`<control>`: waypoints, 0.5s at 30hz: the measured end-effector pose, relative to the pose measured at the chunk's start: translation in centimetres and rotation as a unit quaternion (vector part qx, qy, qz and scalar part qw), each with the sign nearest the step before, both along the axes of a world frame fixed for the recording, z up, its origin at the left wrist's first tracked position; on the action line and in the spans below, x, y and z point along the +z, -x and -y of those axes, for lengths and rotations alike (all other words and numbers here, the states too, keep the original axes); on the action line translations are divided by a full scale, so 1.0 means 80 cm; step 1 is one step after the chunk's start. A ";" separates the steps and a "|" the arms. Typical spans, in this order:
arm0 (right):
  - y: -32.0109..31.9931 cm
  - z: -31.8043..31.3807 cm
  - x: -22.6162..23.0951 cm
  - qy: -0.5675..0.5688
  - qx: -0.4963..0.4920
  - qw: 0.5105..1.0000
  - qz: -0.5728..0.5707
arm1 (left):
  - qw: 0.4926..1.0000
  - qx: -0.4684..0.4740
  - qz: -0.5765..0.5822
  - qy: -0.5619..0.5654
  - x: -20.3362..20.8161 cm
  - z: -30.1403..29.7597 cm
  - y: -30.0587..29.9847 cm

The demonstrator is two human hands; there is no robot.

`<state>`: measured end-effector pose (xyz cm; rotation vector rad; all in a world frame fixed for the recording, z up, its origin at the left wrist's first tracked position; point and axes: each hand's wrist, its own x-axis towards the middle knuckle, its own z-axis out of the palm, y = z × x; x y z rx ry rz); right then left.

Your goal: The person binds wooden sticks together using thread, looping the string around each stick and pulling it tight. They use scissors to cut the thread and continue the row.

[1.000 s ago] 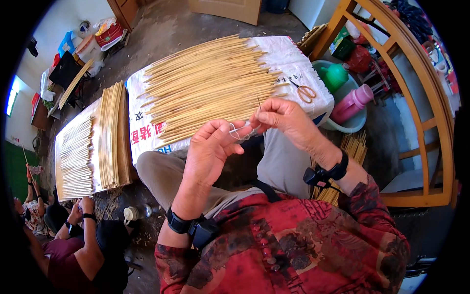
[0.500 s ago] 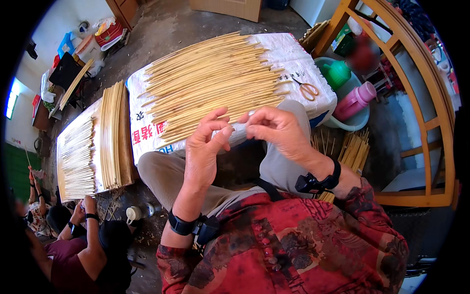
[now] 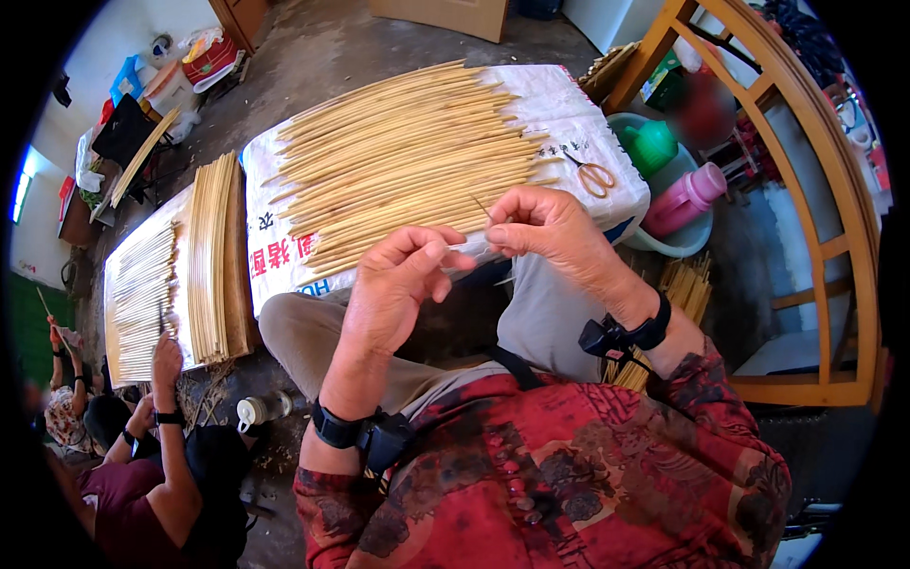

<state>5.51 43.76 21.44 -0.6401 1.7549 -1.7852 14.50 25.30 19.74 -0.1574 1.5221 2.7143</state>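
On the bench (image 3: 542, 90) before me lie stalks (image 3: 408, 161) and, toward its right end, scissors (image 3: 595, 178); right of it stands a basin (image 3: 700, 228).

the thin, dark, needle-like sliver (image 3: 481, 203) in your right hand (image 3: 550, 232) is too small to identify, and your fingertips (image 3: 500, 235) hide its lower end. the fine white strand (image 3: 456, 247) pinched in your left hand (image 3: 391, 284) is too faint to trace. your right forearm (image 3: 678, 353) partly covers a bundle of tan sticks (image 3: 686, 287); a rounded red object (image 3: 703, 109) looks blurred.
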 end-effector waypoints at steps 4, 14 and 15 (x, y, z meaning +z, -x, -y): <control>0.006 -0.014 0.006 -0.017 -0.013 1.000 -0.005 | 0.999 -0.014 -0.008 0.029 -0.002 0.006 0.000; 0.005 -0.018 0.007 -0.019 -0.031 0.999 -0.036 | 0.995 -0.045 0.003 0.088 -0.019 0.012 -0.005; 0.005 -0.018 0.006 -0.019 -0.034 0.998 -0.046 | 0.991 -0.052 -0.009 0.125 -0.021 0.013 -0.004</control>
